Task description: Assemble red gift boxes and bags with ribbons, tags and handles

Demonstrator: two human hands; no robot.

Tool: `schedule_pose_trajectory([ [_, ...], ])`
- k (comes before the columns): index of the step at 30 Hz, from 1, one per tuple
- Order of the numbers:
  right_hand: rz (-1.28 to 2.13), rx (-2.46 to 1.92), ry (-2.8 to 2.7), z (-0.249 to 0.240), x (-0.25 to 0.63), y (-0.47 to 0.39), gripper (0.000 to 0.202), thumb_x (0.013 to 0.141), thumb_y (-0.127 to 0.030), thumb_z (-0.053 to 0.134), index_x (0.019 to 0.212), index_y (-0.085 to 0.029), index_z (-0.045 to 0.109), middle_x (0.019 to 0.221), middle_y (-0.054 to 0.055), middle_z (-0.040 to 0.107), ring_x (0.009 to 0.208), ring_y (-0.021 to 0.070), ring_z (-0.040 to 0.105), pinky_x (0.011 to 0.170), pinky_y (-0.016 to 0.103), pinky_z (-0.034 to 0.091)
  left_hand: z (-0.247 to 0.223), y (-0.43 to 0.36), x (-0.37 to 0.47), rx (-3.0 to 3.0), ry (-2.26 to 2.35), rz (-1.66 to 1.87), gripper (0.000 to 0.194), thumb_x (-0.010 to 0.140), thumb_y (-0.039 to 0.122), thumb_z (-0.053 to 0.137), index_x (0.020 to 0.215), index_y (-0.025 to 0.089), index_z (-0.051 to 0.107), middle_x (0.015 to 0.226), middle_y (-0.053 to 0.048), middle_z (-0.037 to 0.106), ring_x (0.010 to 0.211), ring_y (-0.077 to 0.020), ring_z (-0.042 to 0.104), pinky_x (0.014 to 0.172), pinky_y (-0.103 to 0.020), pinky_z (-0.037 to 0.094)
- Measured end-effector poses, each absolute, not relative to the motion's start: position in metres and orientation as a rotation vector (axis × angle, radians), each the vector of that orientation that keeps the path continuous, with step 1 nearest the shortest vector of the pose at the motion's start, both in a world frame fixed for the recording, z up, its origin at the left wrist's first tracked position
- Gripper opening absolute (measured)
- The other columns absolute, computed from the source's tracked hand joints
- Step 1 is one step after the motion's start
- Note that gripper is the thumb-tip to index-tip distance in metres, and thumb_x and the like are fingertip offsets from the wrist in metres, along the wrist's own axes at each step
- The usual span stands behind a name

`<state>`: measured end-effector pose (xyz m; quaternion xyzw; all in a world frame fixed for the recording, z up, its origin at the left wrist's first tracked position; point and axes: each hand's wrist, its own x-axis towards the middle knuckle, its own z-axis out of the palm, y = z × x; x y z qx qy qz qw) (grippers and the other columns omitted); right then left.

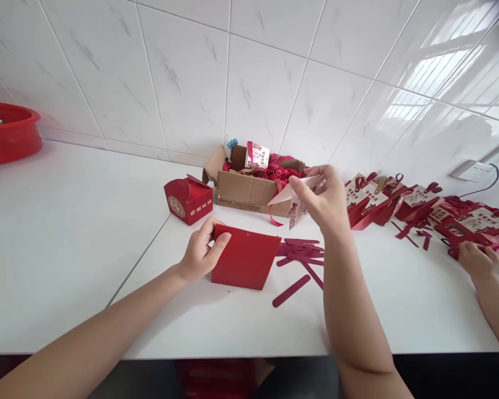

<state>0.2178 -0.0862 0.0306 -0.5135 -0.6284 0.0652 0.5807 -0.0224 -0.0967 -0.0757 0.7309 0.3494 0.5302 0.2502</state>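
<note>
Left fingers (222, 242) grip red four-sided cardboard piece (245, 257); right fingers (301, 193) pinch white printed card (298, 209), brown cardboard carton (245, 190) beyond them.

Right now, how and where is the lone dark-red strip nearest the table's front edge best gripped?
Probably pinched across its long edges near the middle, coming down from the front: the dark-red strip lies flat and narrow on the white table, nothing covers it, and the other strips lie behind.
</note>
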Motion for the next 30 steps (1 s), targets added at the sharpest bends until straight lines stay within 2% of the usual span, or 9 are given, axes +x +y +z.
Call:
schedule_pose_trajectory([
  [3, 0.209, -1.134, -1.517, 0.037, 0.215, -0.106, 0.042, 0.078, -0.061, 0.062, 0.094, -0.023, 0.054, 0.084, 0.003, 0.059, 0.066, 0.0141, 0.056, 0.051, 0.029, 0.042, -0.074, -0.099, -0.021, 2.0, 0.977, 1.483, 0.027, 0.091, 0.042, 0.051, 0.077, 0.021, 0.041, 0.06, 0.004, 0.043, 0.048, -0.009, 0.039, 0.043, -0.022, 0.032],
  [7, 0.218, -1.071, -1.562, 0.041, 0.198, -0.125, 0.041, 0.081, -0.06, 0.059, 0.103, -0.025, 0.054, 0.085, 0.002, 0.059, 0.068, 0.0139, 0.058, 0.051, 0.028, 0.042, -0.072, -0.101, -0.017, 2.007, 0.998, 1.552, 0.028, 0.09, 0.04, 0.052, 0.074, 0.021, 0.04, 0.059, 0.006, 0.042, 0.047, -0.0081, 0.037, 0.043, -0.022, 0.03],
  [10, 0.287, -1.099, -1.638, 0.036, 0.18, -0.127, 0.035, 0.078, -0.052, 0.068, 0.094, -0.023, 0.057, 0.082, 0.002, 0.06, 0.07, 0.0153, 0.058, 0.053, 0.028, 0.044, -0.071, -0.101, -0.016, 1.989, 1.028, 1.601, 0.028, 0.09, 0.039, 0.053, 0.074, 0.021, 0.04, 0.059, 0.005, 0.044, 0.048, -0.0084, 0.039, 0.043, -0.021, 0.032],
  [13, 0.382, -1.154, -1.829, 0.028, 0.17, -0.122, 0.015, 0.083, -0.036, 0.065, 0.081, -0.022, 0.06, 0.079, 0.002, 0.062, 0.07, 0.0159, 0.058, 0.056, 0.029, 0.045, -0.073, -0.099, -0.017, 1.976, 1.082, 1.663, 0.028, 0.09, 0.037, 0.054, 0.073, 0.021, 0.04, 0.06, 0.004, 0.047, 0.05, -0.0093, 0.042, 0.046, -0.022, 0.034],
  [17, 0.447, -1.206, -2.014, 0.022, 0.174, -0.118, 0.014, 0.087, -0.026, 0.057, 0.078, -0.023, 0.067, 0.066, 0.0, 0.062, 0.051, 0.0118, 0.049, 0.049, 0.029, 0.04, -0.075, -0.096, -0.02, 1.997, 1.103, 1.674, 0.028, 0.092, 0.04, 0.05, 0.074, 0.021, 0.041, 0.062, 0.003, 0.05, 0.052, -0.0105, 0.046, 0.049, -0.023, 0.038],
  [19, 0.438, -1.212, -2.026, 0.023, 0.177, -0.117, 0.013, 0.085, -0.025, 0.059, 0.078, -0.023, 0.07, 0.068, 0.0, 0.066, 0.051, 0.0122, 0.052, 0.047, 0.029, 0.041, -0.075, -0.095, -0.02, 2.017, 1.07, 1.663, 0.024, 0.094, 0.04, 0.048, 0.079, 0.02, 0.046, 0.07, 0.0, 0.056, 0.058, -0.0117, 0.052, 0.052, -0.023, 0.043],
  [23, 0.447, -1.264, -2.033, 0.026, 0.178, -0.117, 0.011, 0.083, -0.023, 0.063, 0.08, -0.024, 0.074, 0.083, 0.002, 0.074, 0.07, 0.019, 0.065, 0.057, 0.032, 0.052, -0.075, -0.095, -0.02, 2.058, 1.003, 1.689, 0.018, 0.096, 0.035, 0.046, 0.095, 0.019, 0.054, 0.1, -0.007, 0.064, 0.088, -0.0172, 0.063, 0.066, -0.025, 0.051],
  [27, 0.474, -1.366, -2.006, 0.031, 0.173, -0.117, 0.013, 0.082, -0.022, 0.064, 0.082, -0.023, 0.077, 0.087, 0.003, 0.075, 0.082, 0.0199, 0.068, 0.071, 0.033, 0.056, -0.077, -0.092, -0.019, 2.147, 1.074, 1.796, 0.018, 0.095, 0.034, 0.047, 0.103, 0.019, 0.055, 0.121, -0.011, 0.057, 0.113, -0.0236, 0.057, 0.073, -0.03, 0.055],
  [30, 0.504, -1.388, -1.995, 0.031, 0.171, -0.116, 0.013, 0.082, -0.024, 0.065, 0.083, -0.024, 0.078, 0.087, 0.002, 0.076, 0.083, 0.0195, 0.069, 0.078, 0.033, 0.056, -0.078, -0.089, -0.02, 2.198, 1.027, 1.869, 0.026, 0.095, 0.036, 0.046, 0.114, 0.019, 0.051, 0.127, -0.014, 0.052, 0.121, -0.0259, 0.051, 0.089, -0.04, 0.053],
])
